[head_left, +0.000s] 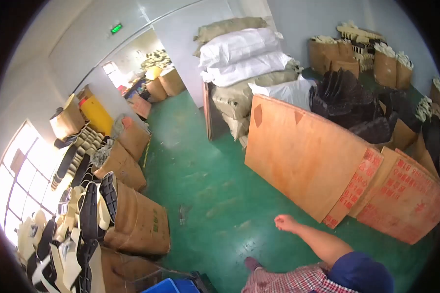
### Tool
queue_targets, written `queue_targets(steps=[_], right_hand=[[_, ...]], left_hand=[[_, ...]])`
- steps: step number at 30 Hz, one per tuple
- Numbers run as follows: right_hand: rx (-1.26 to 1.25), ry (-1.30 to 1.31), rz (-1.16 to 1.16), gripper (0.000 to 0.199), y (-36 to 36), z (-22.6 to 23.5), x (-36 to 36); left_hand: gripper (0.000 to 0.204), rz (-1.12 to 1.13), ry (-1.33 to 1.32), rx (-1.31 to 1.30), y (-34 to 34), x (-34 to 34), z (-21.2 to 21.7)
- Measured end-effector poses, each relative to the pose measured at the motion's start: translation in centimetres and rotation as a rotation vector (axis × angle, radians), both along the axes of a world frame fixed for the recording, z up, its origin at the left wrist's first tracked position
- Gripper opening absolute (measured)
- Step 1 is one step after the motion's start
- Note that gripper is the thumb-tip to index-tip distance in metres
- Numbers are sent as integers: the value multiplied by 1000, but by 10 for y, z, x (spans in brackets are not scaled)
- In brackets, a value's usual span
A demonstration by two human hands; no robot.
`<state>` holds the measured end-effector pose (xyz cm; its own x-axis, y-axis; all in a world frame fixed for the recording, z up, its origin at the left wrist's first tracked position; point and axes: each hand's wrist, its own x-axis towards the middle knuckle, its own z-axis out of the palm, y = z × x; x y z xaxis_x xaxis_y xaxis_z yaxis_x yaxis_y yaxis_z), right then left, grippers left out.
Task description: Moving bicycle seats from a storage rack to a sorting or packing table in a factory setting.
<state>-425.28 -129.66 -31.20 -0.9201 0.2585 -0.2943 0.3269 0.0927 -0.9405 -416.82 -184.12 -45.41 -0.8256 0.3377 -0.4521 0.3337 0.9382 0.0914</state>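
My right hand [286, 223] hangs out over the green floor, with the bare forearm running back to a dark blue sleeve. Its fingers are loosely curled in, and nothing shows in them. Nearest to it is a large brown board [303, 156] leaning on its edge to the right; the hand does not touch it. Below, part of a red-and-white checked garment and one shoe [253, 263] show. My left hand is out of the picture. At the lower edge, the rim of a blue plastic crate [168, 286] comes into view.
Cartons [144, 219] of black and cream moulded parts line the left wall. Stacked white sacks [242, 46] stand by the doorway. Flattened cartons [401, 200] and black parts [344, 95] fill the right. A green floor aisle [181, 141] leads to another room.
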Motion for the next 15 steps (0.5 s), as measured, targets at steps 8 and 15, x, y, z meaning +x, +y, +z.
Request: queue_targets(steps=[8, 15], right_hand=[[730, -673, 276, 20, -12, -116, -9], [778, -989, 306, 14, 10, -179, 89]], left_hand=[[32, -174, -39, -303, -30, -333, 17], [24, 456, -575, 1262, 228, -639, 153]])
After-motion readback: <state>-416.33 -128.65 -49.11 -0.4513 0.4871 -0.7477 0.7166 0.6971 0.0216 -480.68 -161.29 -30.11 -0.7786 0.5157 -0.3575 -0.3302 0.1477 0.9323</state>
